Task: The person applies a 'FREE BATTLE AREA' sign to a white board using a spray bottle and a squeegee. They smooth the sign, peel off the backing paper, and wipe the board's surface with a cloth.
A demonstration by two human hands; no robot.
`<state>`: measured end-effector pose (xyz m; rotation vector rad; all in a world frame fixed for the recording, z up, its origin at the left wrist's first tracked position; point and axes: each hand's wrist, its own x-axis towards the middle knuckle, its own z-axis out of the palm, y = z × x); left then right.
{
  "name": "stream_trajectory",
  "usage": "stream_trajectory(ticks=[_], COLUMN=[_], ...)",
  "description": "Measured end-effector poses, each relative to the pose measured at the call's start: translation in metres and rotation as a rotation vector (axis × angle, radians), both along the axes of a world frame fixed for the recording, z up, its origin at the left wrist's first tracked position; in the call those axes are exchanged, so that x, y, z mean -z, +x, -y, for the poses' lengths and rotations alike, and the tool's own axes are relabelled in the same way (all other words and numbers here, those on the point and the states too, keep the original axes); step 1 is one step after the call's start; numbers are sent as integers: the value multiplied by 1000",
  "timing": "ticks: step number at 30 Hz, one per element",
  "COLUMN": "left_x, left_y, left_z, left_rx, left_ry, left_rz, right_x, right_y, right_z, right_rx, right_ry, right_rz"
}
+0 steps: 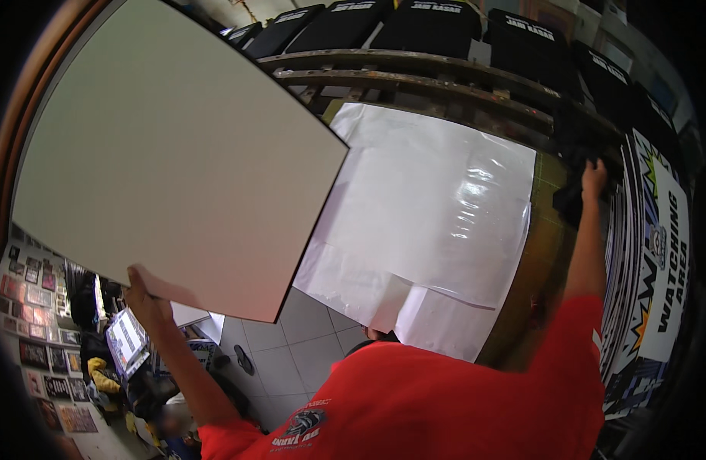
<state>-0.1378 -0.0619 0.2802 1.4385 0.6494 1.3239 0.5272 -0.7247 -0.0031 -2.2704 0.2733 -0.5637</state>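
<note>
My left hand (144, 300) grips the lower edge of a big pale rectangular board (177, 153) with a thin dark rim, raised and tilted at the left. Its thumb shows at the edge; the other fingers are hidden. Far out to the right, my right hand (594, 179) is closed on a bunched black cloth (571, 198) by the table's side. Between my arms, overlapping glossy white sheets (414, 192) cover a table (548, 230) with a yellowish-brown surface. The sheets are wrinkled and reflect light.
Black printed shirts (437, 27) lie in a row on a wooden rack (437, 84) behind the table. Printed boards (663, 245) stand stacked on edge at the right. At the lower left are a lit screen (128, 341), sandals (244, 359) on the tiled floor and a picture-covered wall (42, 337).
</note>
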Motion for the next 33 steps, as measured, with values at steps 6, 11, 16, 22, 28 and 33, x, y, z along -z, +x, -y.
stream_trajectory(ticks=[6,11,16,22,28,33], left_x=[19,43,63,78,104,123], left_y=[20,48,74,72,95,76], left_z=[-15,-38,-50,-53,-44,-52], left_rx=[132,261,357,413,494,481], left_ry=[-192,-309,-505,-487,-462,-515], left_rz=[117,224,285,239,262,195], right_x=[-186,-305,-355,-322,-98,-3], right_y=[-55,-153,-261,-265,-254,-347], right_z=[-31,-24,-35,-49,-113,-189], right_rx=[-380,-886,-1014,-834,-775,-615], right_ry=[969,1175,1266,1316,847,-588], right_rz=[335,518,578,603,243,121])
